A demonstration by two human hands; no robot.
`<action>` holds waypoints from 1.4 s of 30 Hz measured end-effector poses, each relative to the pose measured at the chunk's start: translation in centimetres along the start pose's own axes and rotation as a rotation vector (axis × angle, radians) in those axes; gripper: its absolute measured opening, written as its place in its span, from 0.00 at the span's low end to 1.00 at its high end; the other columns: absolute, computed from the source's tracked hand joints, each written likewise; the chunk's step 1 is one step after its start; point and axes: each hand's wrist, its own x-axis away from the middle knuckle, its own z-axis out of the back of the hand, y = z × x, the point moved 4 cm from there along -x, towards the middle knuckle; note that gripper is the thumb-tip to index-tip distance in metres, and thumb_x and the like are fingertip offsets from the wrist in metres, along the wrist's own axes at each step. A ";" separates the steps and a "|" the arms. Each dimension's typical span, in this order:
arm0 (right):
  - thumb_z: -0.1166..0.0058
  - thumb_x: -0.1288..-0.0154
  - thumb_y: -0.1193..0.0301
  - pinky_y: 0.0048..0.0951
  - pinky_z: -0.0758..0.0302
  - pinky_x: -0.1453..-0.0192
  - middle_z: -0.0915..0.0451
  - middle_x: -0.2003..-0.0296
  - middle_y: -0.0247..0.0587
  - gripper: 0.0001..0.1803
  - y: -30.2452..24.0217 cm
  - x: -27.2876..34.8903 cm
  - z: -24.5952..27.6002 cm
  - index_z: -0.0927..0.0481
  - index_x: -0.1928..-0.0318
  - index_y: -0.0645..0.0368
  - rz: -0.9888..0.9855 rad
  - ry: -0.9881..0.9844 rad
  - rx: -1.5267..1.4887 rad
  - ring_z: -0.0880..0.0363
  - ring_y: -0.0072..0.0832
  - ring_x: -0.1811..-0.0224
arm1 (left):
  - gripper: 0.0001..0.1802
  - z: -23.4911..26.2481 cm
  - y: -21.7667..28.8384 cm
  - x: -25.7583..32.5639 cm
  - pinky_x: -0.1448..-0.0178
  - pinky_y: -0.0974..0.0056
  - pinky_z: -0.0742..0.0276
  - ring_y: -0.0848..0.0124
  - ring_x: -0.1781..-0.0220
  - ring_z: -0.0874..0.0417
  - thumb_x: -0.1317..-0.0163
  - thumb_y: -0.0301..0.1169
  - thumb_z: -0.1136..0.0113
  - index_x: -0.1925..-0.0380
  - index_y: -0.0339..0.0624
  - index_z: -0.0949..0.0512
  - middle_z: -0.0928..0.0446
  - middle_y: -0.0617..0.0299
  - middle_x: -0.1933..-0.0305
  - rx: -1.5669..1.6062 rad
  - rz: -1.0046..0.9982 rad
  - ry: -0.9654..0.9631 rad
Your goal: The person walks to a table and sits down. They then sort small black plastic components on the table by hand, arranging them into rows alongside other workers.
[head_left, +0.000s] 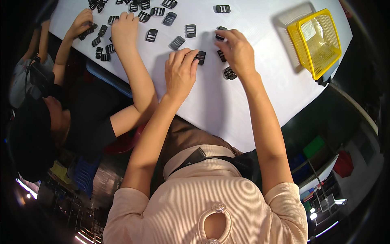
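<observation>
Working with my two bare hands over the white table (205,101), I have small black buckles on all sides of them. My left hand (180,73) is bent, its fingers close together, and the fingertips are at the left end of one buckle (201,57). I cannot tell if they pinch this buckle or only rest on it. Its right part shows free, turned toward my other hand.

My right hand (240,53) is half spread, with the thumb apart from the first finger. Under its fingertips lies a second buckle (220,34), partly covered; I cannot tell if they touch it. A third buckle (221,56) lies near the thumb, between my two hands, and a small pile (230,73) lies just below my right hand, nearer to my body.

Beyond my left hand, more buckles are scattered, the nearest one (177,42) just past my knuckles. One single buckle (223,8) lies far ahead. To my right, well apart from my hand, stands a yellow basket (297,37). To my left, a co-worker (87,107) reaches both arms among other buckles (102,30).
</observation>
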 end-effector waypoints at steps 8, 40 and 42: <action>0.37 0.43 0.70 0.33 0.23 0.60 0.20 0.60 0.38 0.13 3.9 4.0 2.4 0.17 0.56 0.53 -0.329 -0.001 0.106 0.18 0.34 0.63 | 0.21 -4.9 3.9 -1.9 0.51 0.60 0.30 0.65 0.51 0.26 0.48 0.29 0.33 0.51 0.47 0.21 0.24 0.68 0.49 0.025 -0.288 -0.134; 0.46 0.44 0.80 0.36 0.23 0.54 0.24 0.55 0.37 0.20 4.3 8.4 4.2 0.20 0.51 0.51 -0.259 -0.210 -0.131 0.21 0.38 0.57 | 0.13 -5.4 3.9 0.9 0.52 0.59 0.26 0.62 0.54 0.23 0.39 0.26 0.41 0.53 0.40 0.19 0.22 0.60 0.55 0.424 0.083 -0.380; 0.42 0.47 0.81 0.35 0.22 0.55 0.25 0.54 0.34 0.20 3.8 9.1 3.3 0.19 0.53 0.50 -0.112 -0.195 -0.069 0.22 0.36 0.59 | 0.12 -5.1 3.3 1.4 0.52 0.59 0.25 0.61 0.54 0.23 0.38 0.26 0.41 0.54 0.40 0.19 0.22 0.58 0.55 0.394 0.155 -0.404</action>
